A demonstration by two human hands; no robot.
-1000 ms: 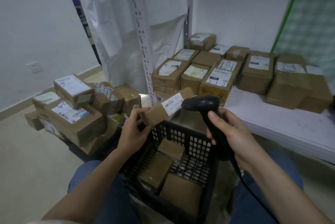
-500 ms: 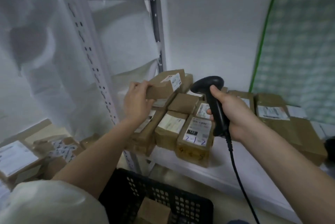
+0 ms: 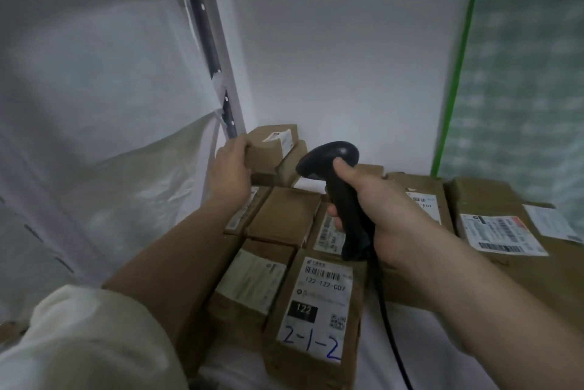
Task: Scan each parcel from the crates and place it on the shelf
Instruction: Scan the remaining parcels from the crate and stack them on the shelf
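A small brown parcel (image 3: 272,149) is being gripped at its near-left end by the left hand (image 3: 232,173), the fingers curled round the cardboard. The parcel is being held at the far-left corner of the shelf (image 3: 420,345), against the top of another small box (image 3: 292,165) at the back, beside the grey shelf upright (image 3: 218,51); whether its weight is already being borne by that box cannot be told. A white label is being shown on its top and right end.

A black handheld scanner (image 3: 339,193) is being clasped round its handle by the right hand (image 3: 384,216), thumb lying along the back of the head, which is being pointed to the left toward the parcel. Its black cable (image 3: 390,332) is being trailed down over the white shelf surface.

Rows of brown parcels are being kept on the shelf below both hands. The nearest one (image 3: 316,310) is being marked with a barcode label, "122" and a handwritten "2-1-2". Larger labelled boxes (image 3: 493,228) are being stored to the right. A cream sleeve (image 3: 82,342) is being seen near left, and translucent plastic sheeting (image 3: 104,124) is being hung on the left.
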